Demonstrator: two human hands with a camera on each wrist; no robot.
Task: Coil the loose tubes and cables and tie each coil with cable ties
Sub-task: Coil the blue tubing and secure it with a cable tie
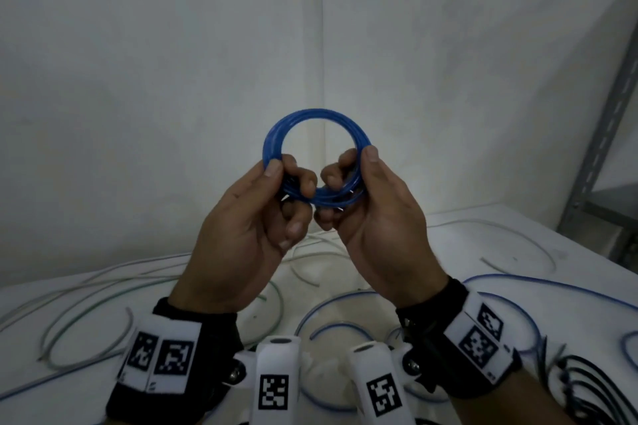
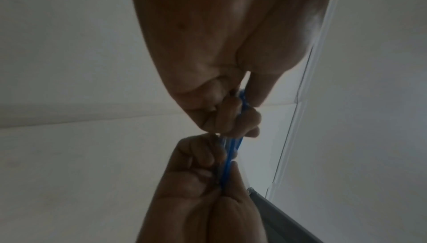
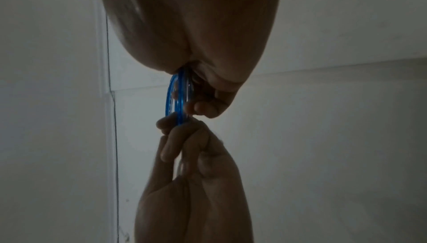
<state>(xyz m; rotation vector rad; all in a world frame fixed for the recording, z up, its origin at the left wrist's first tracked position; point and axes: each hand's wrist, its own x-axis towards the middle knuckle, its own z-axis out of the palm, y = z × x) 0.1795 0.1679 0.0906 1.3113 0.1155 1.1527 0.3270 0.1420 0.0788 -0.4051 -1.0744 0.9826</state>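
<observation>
Holding a round blue tube coil [image 1: 316, 155] up in the air, both hands are busy with the same job. The coil looks done: the blue tube goes round and round in a neat ring. So the winding step seems over, and this coil now needs its tie.

The left hand [image 1: 241, 235] has its fingers curled round the left, lower part of the ring, with the thumb pressed on the front. The right hand [image 1: 376, 224] does the same on the right side. Both hands pinch the loops tight, so the ring stays together. From the wrist views the loops show edge-on between the curled fingers [image 3: 201, 106].

No tie can be seen on the coil. Black cable ties [image 1: 587, 386] lie on the counter [image 1: 500, 231] at the near right. I think one hand must keep squeezing the loops while the other lets go and picks up a tie. If both let go, the ring may spring open.

More loose tubes, white tubes [image 1: 86, 290] and blue tubes [image 1: 538, 283], lie on the counter, not yet coiled.
</observation>
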